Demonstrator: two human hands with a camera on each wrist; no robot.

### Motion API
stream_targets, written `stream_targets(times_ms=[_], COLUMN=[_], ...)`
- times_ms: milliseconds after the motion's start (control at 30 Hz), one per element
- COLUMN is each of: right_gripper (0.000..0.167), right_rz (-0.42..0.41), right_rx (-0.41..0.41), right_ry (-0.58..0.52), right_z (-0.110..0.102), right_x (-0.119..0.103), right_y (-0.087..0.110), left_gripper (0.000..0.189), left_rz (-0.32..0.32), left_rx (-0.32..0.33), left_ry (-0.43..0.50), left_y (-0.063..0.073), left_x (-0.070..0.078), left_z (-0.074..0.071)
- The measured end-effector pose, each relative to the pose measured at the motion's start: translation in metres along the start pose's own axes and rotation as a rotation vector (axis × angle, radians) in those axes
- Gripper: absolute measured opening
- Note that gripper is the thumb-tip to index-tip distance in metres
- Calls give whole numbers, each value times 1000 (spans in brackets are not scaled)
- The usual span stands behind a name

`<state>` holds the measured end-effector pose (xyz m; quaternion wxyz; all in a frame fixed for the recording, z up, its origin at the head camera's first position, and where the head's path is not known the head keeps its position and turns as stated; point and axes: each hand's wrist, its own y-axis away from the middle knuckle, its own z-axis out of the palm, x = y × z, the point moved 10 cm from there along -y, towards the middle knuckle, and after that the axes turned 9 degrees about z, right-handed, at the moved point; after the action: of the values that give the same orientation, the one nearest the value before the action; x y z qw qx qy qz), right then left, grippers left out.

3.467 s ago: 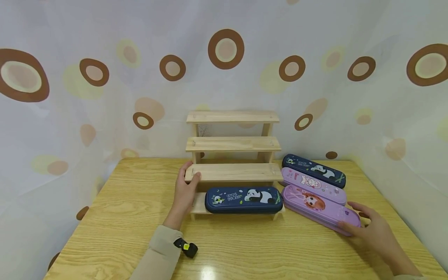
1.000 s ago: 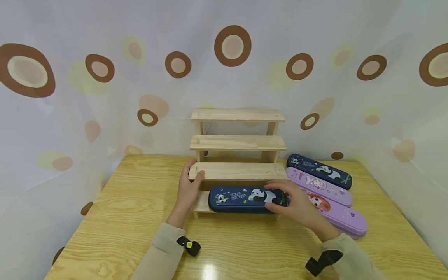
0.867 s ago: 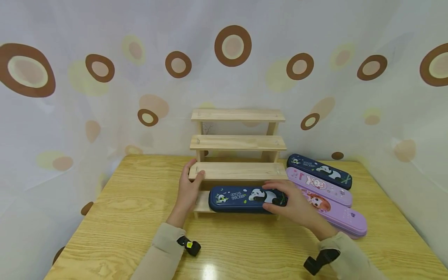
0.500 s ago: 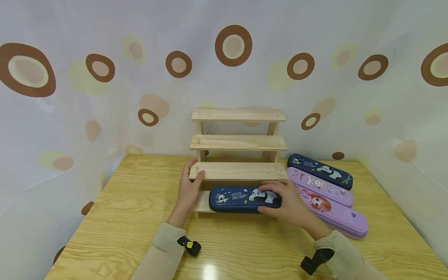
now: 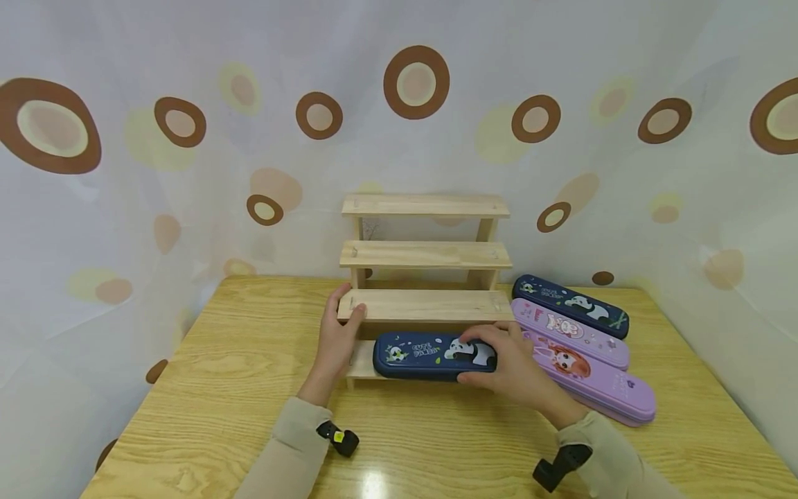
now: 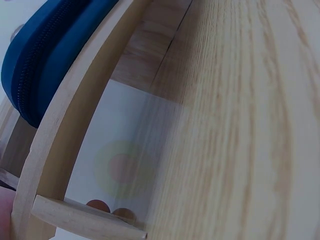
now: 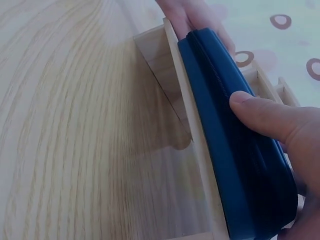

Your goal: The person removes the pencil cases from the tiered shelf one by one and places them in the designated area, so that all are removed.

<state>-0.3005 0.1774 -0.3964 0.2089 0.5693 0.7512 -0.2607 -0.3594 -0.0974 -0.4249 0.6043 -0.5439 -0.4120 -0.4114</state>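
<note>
A navy pencil case (image 5: 414, 355) with a panda print lies lengthwise on the lowest step of a light wooden tiered stand (image 5: 427, 303). My right hand (image 5: 514, 360) grips the case near its right end, covering that end. In the right wrist view the thumb (image 7: 265, 116) presses the case's zippered front side. My left hand (image 5: 337, 336) holds the left end of the step above, thumb on top. The left wrist view shows the left end of the same pencil case (image 6: 45, 60) over the step's edge.
To the stand's right lie a second navy panda pencil case (image 5: 570, 305), a pale purple pencil case (image 5: 582, 336) with a rabbit print, and a purple pencil case (image 5: 614, 388) with a girl print. A patterned curtain (image 5: 268, 90) hangs behind the wooden table (image 5: 249, 416).
My right hand has left the girl-print pencil case and come left onto the navy panda case, then slid slightly further left along it. My left hand stays on the stand.
</note>
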Motion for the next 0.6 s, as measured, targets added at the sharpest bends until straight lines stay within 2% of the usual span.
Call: stream_targets(times_ms=[133, 400, 600], right_gripper=[51, 50, 50], right_rz=[22, 45, 64], right_rx=[2, -2, 27], right_ry=[-16, -55, -42], right_z=[-1, -9, -22], right_x=[1, 8, 13], right_y=[1, 13, 26], left_gripper=[56, 54, 52], left_rz=[8, 27, 22], left_rx=[6, 24, 28], left_ry=[14, -31, -45], left_y=[-4, -4, -5], left_x=[-15, -14, -17], left_z=[-2, -4, -4])
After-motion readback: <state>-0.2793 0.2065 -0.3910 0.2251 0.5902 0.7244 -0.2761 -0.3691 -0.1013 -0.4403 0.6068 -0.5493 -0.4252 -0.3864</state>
